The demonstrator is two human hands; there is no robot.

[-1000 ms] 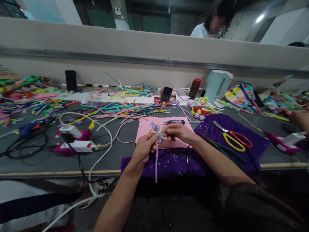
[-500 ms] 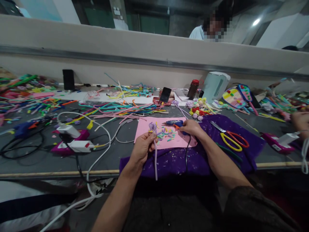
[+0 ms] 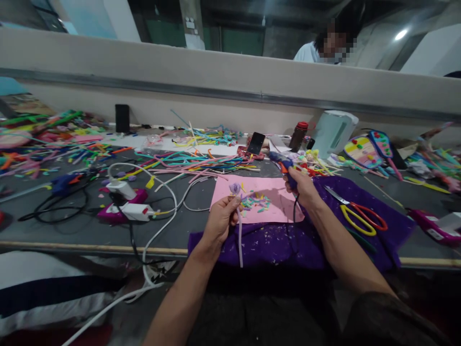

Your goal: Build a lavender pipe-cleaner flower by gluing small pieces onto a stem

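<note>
Between thumb and fingers, my left hand pinches a pale purple pipe-cleaner flower, its stem hanging straight down. My right hand is wrapped round a blue and orange glue gun, raised above the right part of a pink sheet. The gun's nozzle points up and to the left, away from the flower. Short coloured pipe-cleaner bits lie scattered on the sheet. Under the sheet's front edge is a purple cloth dotted with scraps.
Scissors with red and yellow handles lie on the cloth at the right. Long pipe cleaners, a phone, a bottle and a kettle stand or lie behind. Power strips and cables are at left. A person is beyond the partition.
My right hand has lifted the glue gun off the pink sheet, and its nozzle has swung upward. My left hand still holds the flower. The whole view has shifted a little.
</note>
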